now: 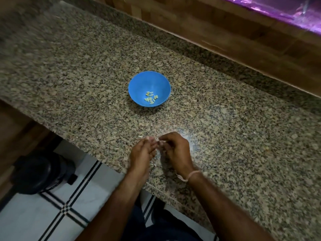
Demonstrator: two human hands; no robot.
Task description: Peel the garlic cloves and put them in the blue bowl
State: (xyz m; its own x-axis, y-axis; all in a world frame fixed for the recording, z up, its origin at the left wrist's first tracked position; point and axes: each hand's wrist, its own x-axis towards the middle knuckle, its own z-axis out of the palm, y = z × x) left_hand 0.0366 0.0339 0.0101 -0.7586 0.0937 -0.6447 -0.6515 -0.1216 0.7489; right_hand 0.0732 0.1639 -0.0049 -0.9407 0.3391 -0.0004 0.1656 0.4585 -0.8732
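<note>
2 hands: both low over near edge of granite counter (pixel 225 136), fingertips meeting, motion-blurred
left hand (pixel 142 153): fingers curled and bunched, tips pinching pale bit (pixel 158 142) from left side
right hand (pixel 175 150): fingers curled under, thumb and fingertips pinching same pale bit from right side
pale bit: small, held between the 2 sets of fingertips just above counter; too blurred to tell clove from skin
blue bowl (pixel 147 80): upright on counter, mid-frame, well apart from hands, on far side of them
peeled cloves (pixel 150 98): small yellowish cluster at bottom of blue bowl, toward near wall, some touching
wrist thread (pixel 192 175): pale pink, looped round right wrist, loose end trailing toward left
forearms (pixel 225 202): bare, coming in from bottom of frame, left one crossing counter edge
counter: speckled brown-grey, running diagonally, glare patch just beside right hand
wooden wall (pixel 225 32): along far edge of counter
purple strip (pixel 278 13): top right corner, shiny, blurred
floor (pixel 34 214): white tiles with black line grid, below counter at left
dark round object (pixel 40 173): on floor at left, near counter edge, kind not clear
trouser legs (pixel 165 228): dark, bottom centre between forearms
</note>
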